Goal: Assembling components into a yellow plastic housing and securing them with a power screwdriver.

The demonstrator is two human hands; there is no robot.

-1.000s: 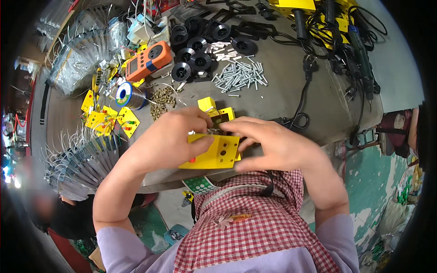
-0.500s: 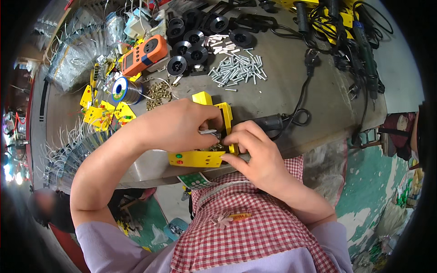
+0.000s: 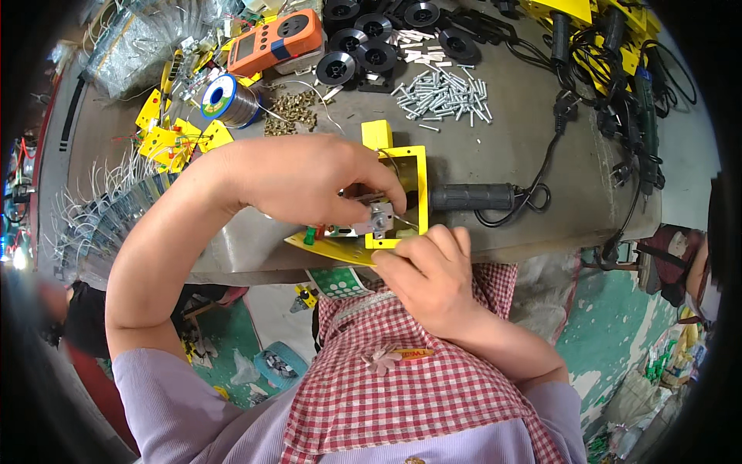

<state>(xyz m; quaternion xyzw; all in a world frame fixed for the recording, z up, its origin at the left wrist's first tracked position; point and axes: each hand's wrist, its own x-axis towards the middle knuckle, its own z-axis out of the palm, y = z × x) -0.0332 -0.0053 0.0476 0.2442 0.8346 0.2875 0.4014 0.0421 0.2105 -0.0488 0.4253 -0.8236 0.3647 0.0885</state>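
Note:
A yellow open-topped box (image 3: 422, 174) lies on the bench before me, a black ribbed handle (image 3: 471, 196) sticking out to its right. My left hand (image 3: 309, 178) reaches over the box's left side and pinches a small silvery metal component (image 3: 379, 220) at the opening. A wire runs inside the box; the palm hides part of the interior. At the near side, a yellow cover plate (image 3: 336, 249) with a green indicator light (image 3: 311, 235) is tilted. My right hand (image 3: 433, 278) is at the box's near corner, its curled thumb and fingers gripping the plate's right end.
Behind the box lie a pile of silver screws (image 3: 448, 97), black round discs (image 3: 336, 68) and brass fittings (image 3: 290, 114). A solder spool (image 3: 232, 100), an orange multimeter (image 3: 274, 42) and yellow plates (image 3: 166, 147) are at left. Black cords (image 3: 550, 147) run along the right.
The view has shifted, and more of the box's opening shows. The cover plate has tilted from facing up to nearly edge-on. The silvery component now shows between my left fingers.

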